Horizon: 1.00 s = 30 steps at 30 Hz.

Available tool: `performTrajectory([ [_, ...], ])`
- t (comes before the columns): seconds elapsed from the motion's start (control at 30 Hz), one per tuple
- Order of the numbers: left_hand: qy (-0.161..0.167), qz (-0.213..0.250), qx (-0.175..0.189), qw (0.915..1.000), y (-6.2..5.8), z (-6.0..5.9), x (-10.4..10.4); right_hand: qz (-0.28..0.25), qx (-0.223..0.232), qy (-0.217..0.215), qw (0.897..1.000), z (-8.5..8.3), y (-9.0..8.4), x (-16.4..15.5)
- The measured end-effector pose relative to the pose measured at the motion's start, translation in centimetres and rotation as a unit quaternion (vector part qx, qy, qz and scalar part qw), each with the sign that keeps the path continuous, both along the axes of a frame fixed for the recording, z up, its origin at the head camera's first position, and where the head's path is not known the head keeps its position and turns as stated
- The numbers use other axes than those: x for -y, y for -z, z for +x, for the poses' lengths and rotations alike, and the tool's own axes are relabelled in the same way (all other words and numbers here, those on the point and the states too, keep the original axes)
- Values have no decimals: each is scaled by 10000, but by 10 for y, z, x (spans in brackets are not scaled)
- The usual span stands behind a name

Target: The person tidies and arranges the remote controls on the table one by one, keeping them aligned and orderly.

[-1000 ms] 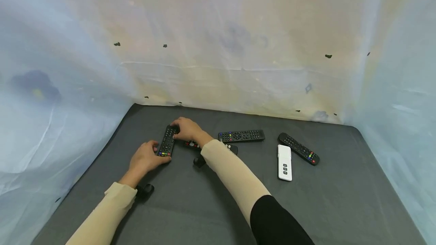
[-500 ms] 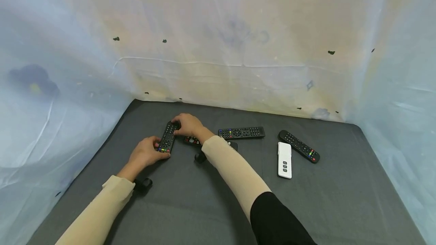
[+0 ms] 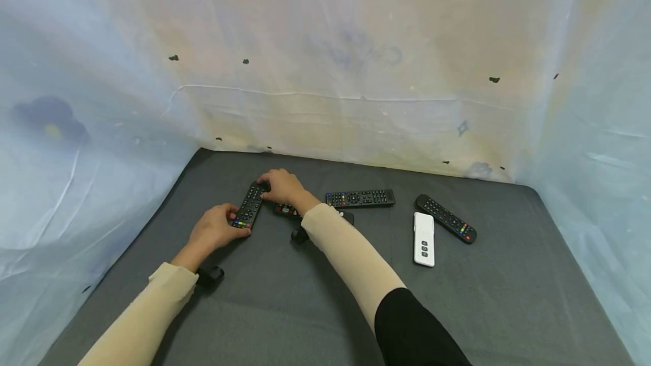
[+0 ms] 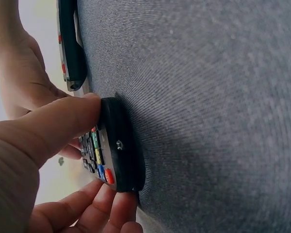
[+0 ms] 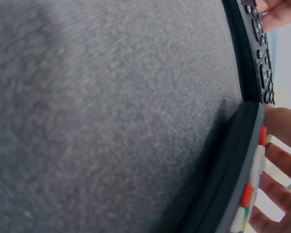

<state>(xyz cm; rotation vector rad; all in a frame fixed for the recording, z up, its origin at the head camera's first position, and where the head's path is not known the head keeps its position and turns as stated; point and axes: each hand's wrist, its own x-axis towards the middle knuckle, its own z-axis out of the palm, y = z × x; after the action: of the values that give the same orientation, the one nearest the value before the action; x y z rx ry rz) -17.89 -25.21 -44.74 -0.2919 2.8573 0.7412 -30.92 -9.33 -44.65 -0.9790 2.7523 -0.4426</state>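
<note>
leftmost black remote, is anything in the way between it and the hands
Nothing visible: the left hand holds the near end of the leftmost black remote, the right hand its far end.

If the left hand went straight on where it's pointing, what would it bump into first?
The left hand is pinching a black remote, so that comes first. Beyond it, probably the right hand, though depth is hard to judge.
</note>
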Motion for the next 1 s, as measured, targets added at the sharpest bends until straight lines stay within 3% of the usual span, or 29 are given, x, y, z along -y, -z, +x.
performTrajectory([
  [0.43, 228, -79, -1, 9997, 1, -6, 9, 105, -413, 355, 9985, 6, 1, 0],
  [0.73, 396, -84, 128, 9991, 0, -6, 18, 189, -628, 139, 9977, 11, 1, 0],
  [1.0, 602, 17, 163, 9981, -2, -7, 16, 191, -184, -241, 9994, 9, -2, -3],
])
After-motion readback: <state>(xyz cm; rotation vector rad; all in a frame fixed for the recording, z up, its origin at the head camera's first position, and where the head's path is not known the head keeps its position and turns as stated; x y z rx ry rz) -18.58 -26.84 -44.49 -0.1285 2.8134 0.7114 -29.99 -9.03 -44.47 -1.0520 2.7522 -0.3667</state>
